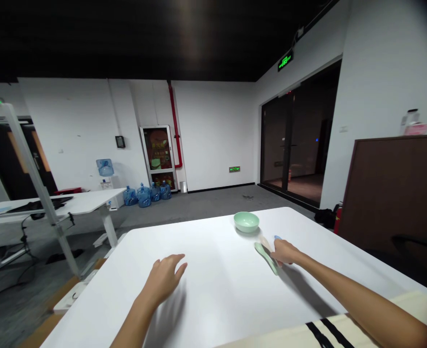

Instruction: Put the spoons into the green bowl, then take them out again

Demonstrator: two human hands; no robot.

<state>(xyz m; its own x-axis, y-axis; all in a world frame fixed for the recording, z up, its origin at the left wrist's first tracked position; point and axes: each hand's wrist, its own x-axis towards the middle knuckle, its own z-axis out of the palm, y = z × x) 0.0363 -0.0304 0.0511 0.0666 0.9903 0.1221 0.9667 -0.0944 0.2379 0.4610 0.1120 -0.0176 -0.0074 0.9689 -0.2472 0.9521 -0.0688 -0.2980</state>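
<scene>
On the white table (213, 275), a light green bowl (246, 222) stands upright near the far edge. My right hand (285, 252) is closed at a group of spoons just nearer than the bowl. A pale beige spoon (266, 243) runs beneath its fingertips, and a blue tip (277, 237) shows past the knuckles. Which of these two the fingers grip, I cannot tell for sure. Beside them, apart from the hand, lies a green spoon (266, 258). My left hand (166, 275) hovers over the table's left part, fingers apart, holding nothing.
Cream cloth with black stripes (322, 333) covers the near right edge. A brown partition (398, 183) rises at the right. Another white table (86, 203) with a metal post (35, 159) stands left. Several blue water bottles (144, 195) sit by the back wall.
</scene>
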